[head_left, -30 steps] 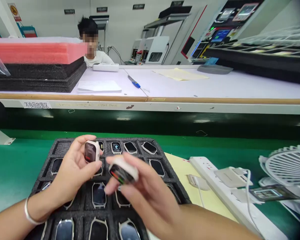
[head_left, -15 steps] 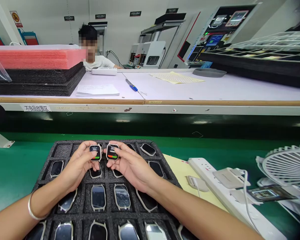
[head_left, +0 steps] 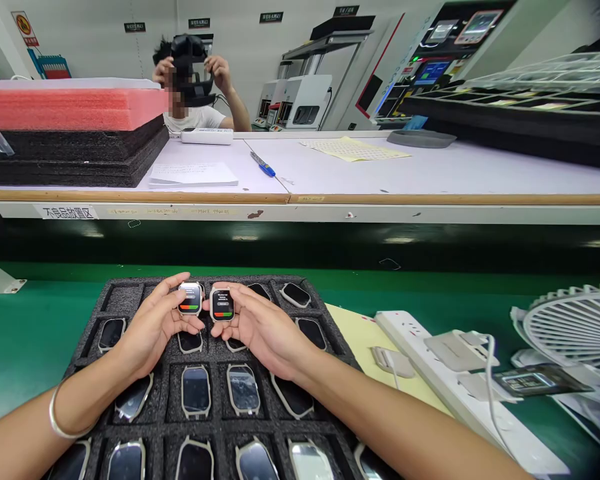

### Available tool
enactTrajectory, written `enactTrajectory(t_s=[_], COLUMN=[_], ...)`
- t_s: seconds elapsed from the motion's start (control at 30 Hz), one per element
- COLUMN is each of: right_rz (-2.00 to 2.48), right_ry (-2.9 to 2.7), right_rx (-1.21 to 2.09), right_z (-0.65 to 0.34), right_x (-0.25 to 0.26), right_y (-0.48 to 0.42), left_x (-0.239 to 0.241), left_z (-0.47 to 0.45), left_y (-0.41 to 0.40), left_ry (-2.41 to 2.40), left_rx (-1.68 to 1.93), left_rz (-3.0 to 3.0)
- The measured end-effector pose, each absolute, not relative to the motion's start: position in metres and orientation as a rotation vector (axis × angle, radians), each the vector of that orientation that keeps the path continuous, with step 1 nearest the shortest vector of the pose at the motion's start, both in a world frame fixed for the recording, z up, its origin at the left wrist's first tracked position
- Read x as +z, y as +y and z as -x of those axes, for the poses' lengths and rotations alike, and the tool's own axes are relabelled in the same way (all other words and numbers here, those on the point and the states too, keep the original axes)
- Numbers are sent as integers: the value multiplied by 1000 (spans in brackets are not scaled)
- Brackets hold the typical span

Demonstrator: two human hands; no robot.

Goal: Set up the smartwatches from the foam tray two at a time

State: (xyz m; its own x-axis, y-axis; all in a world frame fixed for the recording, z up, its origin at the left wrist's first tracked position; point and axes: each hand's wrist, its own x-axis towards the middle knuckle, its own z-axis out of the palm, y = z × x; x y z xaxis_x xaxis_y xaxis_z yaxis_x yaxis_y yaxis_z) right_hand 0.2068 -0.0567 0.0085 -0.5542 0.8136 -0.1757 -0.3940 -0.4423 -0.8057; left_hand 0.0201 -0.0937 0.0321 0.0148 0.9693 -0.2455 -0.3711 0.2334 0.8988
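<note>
My left hand (head_left: 155,321) holds a strapless smartwatch (head_left: 191,299) by its edges, its screen lit with text and a red and green bar. Close beside it, my right hand (head_left: 260,327) grips a second lit smartwatch (head_left: 223,305) showing a similar screen. Both watches are held above a black foam tray (head_left: 220,427), a small gap between them. Several dark-screened watch cases lie in the tray's compartments, such as one watch (head_left: 196,391) below my hands. My wrists and forearms cover part of the tray.
Right of the tray are a yellow sheet (head_left: 347,327), a white power strip (head_left: 405,333) with plugged-in chargers, and a white fan (head_left: 575,333). Ahead, a raised shelf (head_left: 330,180) carries foam stacks (head_left: 70,153), a notepad (head_left: 193,175) and a blue pen (head_left: 263,164). A person (head_left: 195,120) sits behind it.
My thumbs have shifted off the watch screens toward their edges, and both bars now show red and green. The person opposite has raised a black headset to the head with both hands.
</note>
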Motion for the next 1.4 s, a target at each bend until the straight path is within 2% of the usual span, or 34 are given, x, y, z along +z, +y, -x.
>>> enactTrajectory(t_s=[1.4], right_rz=[676], right_ry=[-1003], right_rx=[2016], right_z=[-206], right_x=[11], right_y=[-56], left_x=[27], left_z=[-19], left_y=[-94], left_ry=[1018], left_rx=[1238], left_rz=[-781])
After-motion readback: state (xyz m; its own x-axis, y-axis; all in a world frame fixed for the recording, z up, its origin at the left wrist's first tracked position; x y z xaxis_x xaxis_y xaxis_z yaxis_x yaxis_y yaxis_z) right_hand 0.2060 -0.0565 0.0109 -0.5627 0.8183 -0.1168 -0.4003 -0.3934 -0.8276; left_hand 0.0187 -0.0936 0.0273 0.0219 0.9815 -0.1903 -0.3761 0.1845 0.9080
